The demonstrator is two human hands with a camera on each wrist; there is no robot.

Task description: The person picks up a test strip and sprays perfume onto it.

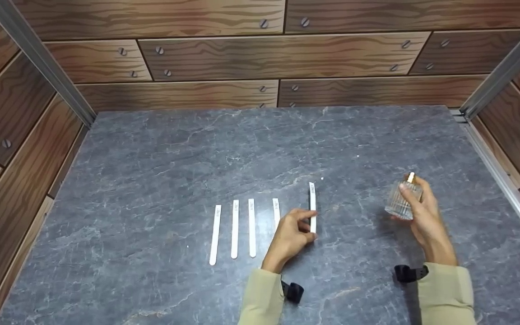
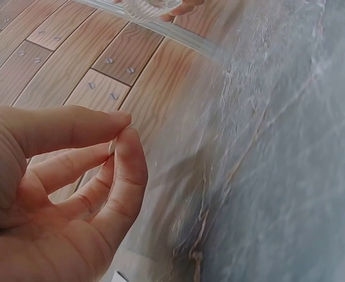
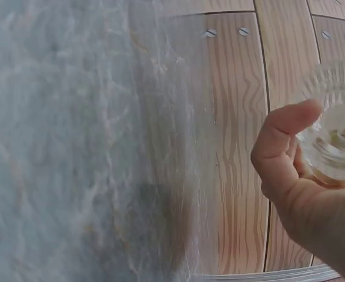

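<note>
My left hand pinches a white perfume test strip between thumb and fingers, right of the middle of the table. In the left wrist view the left hand shows its fingertips meeting; the strip is seen nearly edge-on there. On the right, my right hand grips a clear ribbed glass perfume bottle with a shiny gold neck, tilted above the table. The bottle's base faces the right wrist camera. Several more white test strips lie side by side left of the left hand, one partly hidden behind it.
The grey marbled tabletop is bounded by wood-patterned walls at the back and both sides. A metal rail runs along the right edge. Each wrist wears a black strap device. Tiny white specks dot the table.
</note>
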